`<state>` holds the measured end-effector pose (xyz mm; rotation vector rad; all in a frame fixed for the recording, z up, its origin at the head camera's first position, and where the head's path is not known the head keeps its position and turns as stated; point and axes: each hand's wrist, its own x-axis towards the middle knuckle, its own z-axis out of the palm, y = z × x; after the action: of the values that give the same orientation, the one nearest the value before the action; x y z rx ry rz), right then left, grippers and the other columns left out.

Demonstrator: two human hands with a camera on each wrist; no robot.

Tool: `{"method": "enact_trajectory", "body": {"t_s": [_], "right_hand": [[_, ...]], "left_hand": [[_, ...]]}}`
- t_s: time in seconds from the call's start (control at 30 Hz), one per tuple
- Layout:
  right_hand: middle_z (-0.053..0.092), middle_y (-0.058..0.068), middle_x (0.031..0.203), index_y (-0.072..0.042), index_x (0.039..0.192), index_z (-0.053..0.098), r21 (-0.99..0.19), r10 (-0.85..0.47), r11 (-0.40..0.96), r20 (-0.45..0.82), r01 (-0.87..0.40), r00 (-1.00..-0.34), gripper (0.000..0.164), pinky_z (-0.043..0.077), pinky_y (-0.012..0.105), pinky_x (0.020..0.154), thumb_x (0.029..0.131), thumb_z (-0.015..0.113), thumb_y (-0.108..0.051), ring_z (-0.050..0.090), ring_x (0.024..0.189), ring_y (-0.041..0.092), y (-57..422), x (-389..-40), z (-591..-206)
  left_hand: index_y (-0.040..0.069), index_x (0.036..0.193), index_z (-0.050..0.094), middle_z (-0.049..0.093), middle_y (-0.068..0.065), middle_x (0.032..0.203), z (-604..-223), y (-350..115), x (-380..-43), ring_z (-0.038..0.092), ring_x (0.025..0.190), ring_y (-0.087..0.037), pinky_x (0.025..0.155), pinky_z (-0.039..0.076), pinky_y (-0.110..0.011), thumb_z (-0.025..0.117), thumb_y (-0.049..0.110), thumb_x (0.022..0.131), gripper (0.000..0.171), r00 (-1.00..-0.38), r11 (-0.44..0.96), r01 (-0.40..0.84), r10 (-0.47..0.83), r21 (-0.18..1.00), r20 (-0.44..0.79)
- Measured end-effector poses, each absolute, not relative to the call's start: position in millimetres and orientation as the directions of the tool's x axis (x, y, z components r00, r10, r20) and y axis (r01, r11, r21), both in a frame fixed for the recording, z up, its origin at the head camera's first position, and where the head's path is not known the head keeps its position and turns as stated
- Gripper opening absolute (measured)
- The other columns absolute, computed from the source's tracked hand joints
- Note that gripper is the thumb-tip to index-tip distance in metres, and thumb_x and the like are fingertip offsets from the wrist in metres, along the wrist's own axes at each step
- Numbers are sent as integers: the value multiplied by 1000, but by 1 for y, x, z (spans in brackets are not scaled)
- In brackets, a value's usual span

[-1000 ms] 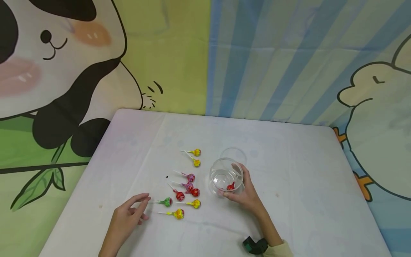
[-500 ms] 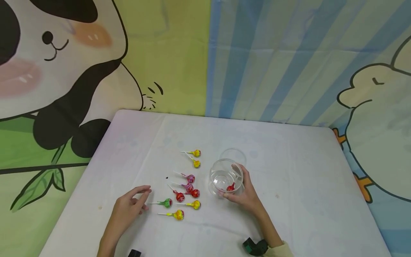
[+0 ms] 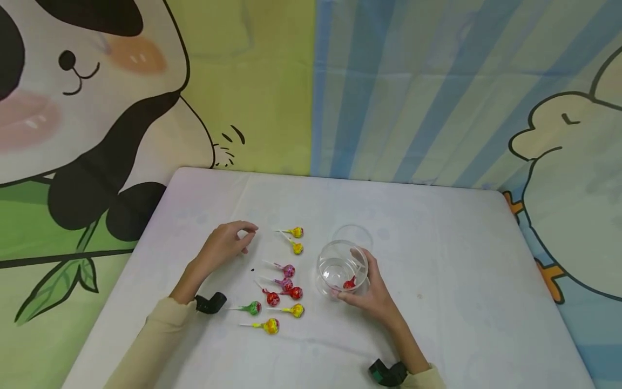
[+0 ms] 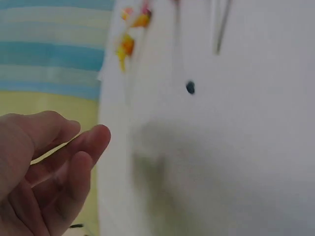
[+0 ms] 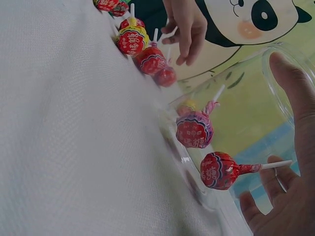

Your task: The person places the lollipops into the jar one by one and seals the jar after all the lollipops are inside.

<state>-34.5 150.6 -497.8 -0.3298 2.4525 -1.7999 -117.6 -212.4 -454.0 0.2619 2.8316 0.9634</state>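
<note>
My right hand grips a clear round jar from its right side, fingers and thumb around the wall. Inside it lies a red-wrapped lollipop, its white stick toward my fingers in the right wrist view. My left hand hovers over the table, fingers loosely bent and holding nothing. Just right of its fingertips lie two yellow lollipops. Below them are two pink-purple lollipops, two red ones, a green one and two more yellow ones.
A clear round disc, perhaps a lid, lies behind the jar. A small dark speck is on the white table. A printed cloth with cartoon animals hangs behind the table's far edge.
My left hand has moved away from the green lollipop, up and to the right, to beside the top yellow lollipops. The right hand and the jar have stayed put.
</note>
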Motion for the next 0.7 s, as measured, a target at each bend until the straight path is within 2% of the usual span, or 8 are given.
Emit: {"method": "enact_trajectory", "body": {"t_s": [0.07,0.23,0.5,0.6,0.7], "right_hand": [[40,3,151,-31,148,25,-952,-218,281,64,-125,-974,102,22,63,112,69,87,-17,36,137,21,151,-35,-497],[40,7,151,-29,148,26,-953,-226,273,67,-129,-972,102,22,65,111,68,87,-15,37,136,14,150,-36,-498],[40,10,152,-29,148,26,-952,-232,273,74,-138,-970,102,22,65,112,68,88,-17,37,137,13,149,-36,-499],[40,7,151,-29,148,26,-953,-225,269,78,-138,-971,103,21,64,112,67,88,-15,37,136,6,150,-36,-499],[40,6,151,-29,148,26,-953,-223,269,79,-140,-972,104,20,63,112,67,88,-14,35,135,0,151,-36,-500]], "left_hand": [[9,118,67,71,-7,87,-461,-208,-136,61,57,-13,53,45,-26,62,19,95,26,-967,773,127,237,622,-97],[10,116,68,69,-8,109,-477,-199,-165,62,63,-11,59,48,-25,63,18,93,25,-941,728,149,313,669,-131],[12,112,69,70,-5,104,-489,-191,-171,62,66,-9,63,49,-27,67,21,91,23,-922,696,188,369,693,-120],[13,111,70,70,-3,103,-493,-189,-172,59,71,-8,70,48,-27,70,22,89,23,-917,705,240,390,667,-82],[14,110,71,69,-1,100,-496,-188,-173,56,70,-7,72,45,-27,70,21,89,22,-916,715,272,398,644,-55]]}}
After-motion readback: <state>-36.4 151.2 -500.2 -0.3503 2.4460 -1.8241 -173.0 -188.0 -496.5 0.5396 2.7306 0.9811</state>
